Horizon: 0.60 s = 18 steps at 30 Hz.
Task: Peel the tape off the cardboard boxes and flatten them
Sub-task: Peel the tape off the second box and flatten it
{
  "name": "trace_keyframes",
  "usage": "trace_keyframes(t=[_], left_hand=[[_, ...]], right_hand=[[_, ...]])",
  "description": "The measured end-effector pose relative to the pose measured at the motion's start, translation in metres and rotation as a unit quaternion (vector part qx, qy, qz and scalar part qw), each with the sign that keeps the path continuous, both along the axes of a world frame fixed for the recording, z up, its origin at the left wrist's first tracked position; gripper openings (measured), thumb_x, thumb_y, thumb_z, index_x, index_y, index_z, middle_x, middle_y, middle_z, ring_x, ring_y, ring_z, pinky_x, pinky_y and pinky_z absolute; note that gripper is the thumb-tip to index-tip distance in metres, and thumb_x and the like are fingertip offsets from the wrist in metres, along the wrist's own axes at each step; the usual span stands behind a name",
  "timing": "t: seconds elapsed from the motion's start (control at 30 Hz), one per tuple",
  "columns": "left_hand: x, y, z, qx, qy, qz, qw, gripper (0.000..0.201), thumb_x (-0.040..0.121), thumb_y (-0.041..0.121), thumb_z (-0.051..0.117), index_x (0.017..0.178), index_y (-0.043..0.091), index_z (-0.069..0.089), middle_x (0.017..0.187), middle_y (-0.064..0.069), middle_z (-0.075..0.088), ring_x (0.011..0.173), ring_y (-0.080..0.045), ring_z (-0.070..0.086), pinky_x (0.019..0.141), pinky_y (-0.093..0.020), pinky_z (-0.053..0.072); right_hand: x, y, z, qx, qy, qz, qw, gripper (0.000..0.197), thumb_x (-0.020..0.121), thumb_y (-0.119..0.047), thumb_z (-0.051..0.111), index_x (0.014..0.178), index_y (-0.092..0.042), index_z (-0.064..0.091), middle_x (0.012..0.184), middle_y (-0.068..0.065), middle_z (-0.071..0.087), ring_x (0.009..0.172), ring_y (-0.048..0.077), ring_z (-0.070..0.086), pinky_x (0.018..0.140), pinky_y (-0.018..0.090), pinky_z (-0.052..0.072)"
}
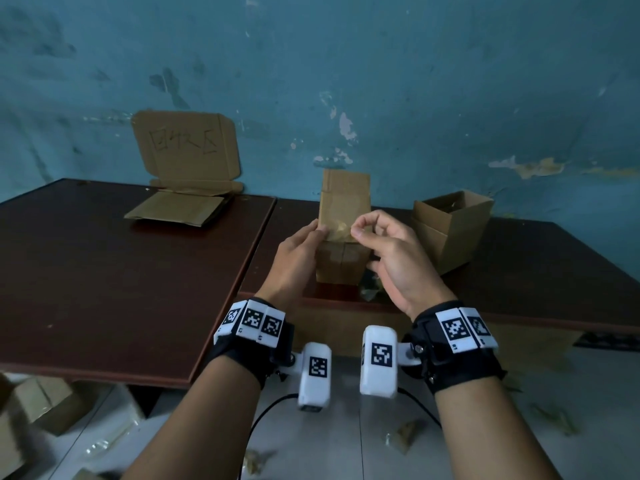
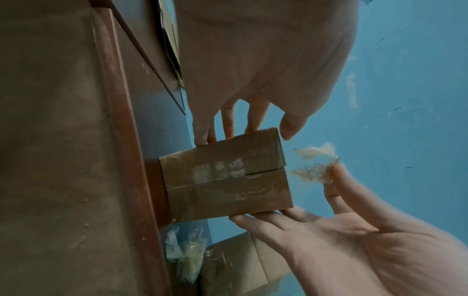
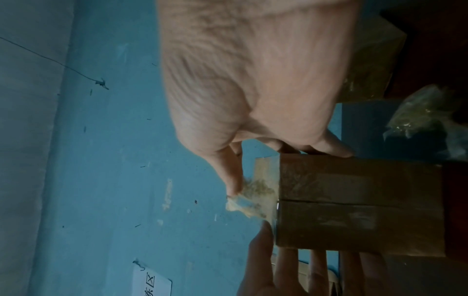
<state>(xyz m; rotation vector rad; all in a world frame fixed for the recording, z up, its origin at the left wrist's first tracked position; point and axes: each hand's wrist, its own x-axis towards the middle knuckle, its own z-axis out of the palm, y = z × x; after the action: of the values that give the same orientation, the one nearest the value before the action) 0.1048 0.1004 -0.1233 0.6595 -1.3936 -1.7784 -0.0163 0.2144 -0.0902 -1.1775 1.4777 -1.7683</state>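
The small box (image 1: pixel 341 266) stands upright on the bench (image 1: pixel 519 271). The left hand (image 1: pixel 298 251) lays straight fingers against its side, likely steadying it, while the right hand (image 1: pixel 394 258) pinches the crumpled tape (image 2: pixel 314 166) to peel it.

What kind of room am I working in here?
Probably a makeshift cardboard-recycling corner of a worn storeroom: a peeling blue wall, a handwritten cardboard sign propped behind flattened boxes, and tape scraps on the floor.
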Motion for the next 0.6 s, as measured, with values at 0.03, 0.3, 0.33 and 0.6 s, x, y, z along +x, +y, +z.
trace_keyframes(t=[0.03,0.3,0.33,0.6], left_hand=[[-0.0004,0.0004,-0.0002,0.001,0.003,-0.004,1.000,0.035,0.107,0.025,0.061,0.141,0.017,0.068,0.120,-0.004,0.079,0.113,-0.018,0.076,0.093,-0.033,0.059],[0.0035,0.0008,0.0005,-0.025,0.001,-0.046,0.999,0.041,0.104,0.010,0.055,0.141,0.021,0.068,0.119,-0.004,0.080,0.112,-0.017,0.076,0.097,-0.035,0.059],[0.0037,0.0005,-0.0005,-0.030,0.000,-0.053,0.998,0.044,0.103,0.010,0.056,0.145,0.021,0.065,0.121,-0.004,0.079,0.115,-0.018,0.075,0.102,-0.038,0.057],[0.0092,0.0005,-0.0055,-0.100,-0.011,-0.087,0.991,0.047,0.098,0.005,0.069,0.140,0.026,0.066,0.127,-0.003,0.077,0.122,-0.024,0.072,0.107,-0.044,0.056]], right_hand=[[0.0008,0.0001,-0.0002,-0.002,0.002,-0.003,1.000,0.003,0.089,-0.026,0.071,0.087,-0.024,0.070,0.111,0.004,0.074,0.121,0.031,0.066,0.114,0.062,0.046],[0.0032,-0.0049,0.0009,0.019,-0.008,-0.084,0.996,0.029,0.094,-0.053,0.061,0.105,-0.029,0.073,0.120,-0.003,0.074,0.122,0.021,0.065,0.113,0.059,0.047],[0.0018,-0.0050,-0.0001,0.022,-0.005,-0.092,0.996,0.030,0.096,-0.054,0.059,0.105,-0.030,0.073,0.120,-0.007,0.074,0.122,0.018,0.065,0.113,0.057,0.047],[0.0022,-0.0015,-0.0064,0.080,0.082,-0.105,0.988,0.016,0.089,-0.010,0.082,0.102,-0.018,0.076,0.105,-0.003,0.075,0.098,0.010,0.073,0.070,0.017,0.057]])
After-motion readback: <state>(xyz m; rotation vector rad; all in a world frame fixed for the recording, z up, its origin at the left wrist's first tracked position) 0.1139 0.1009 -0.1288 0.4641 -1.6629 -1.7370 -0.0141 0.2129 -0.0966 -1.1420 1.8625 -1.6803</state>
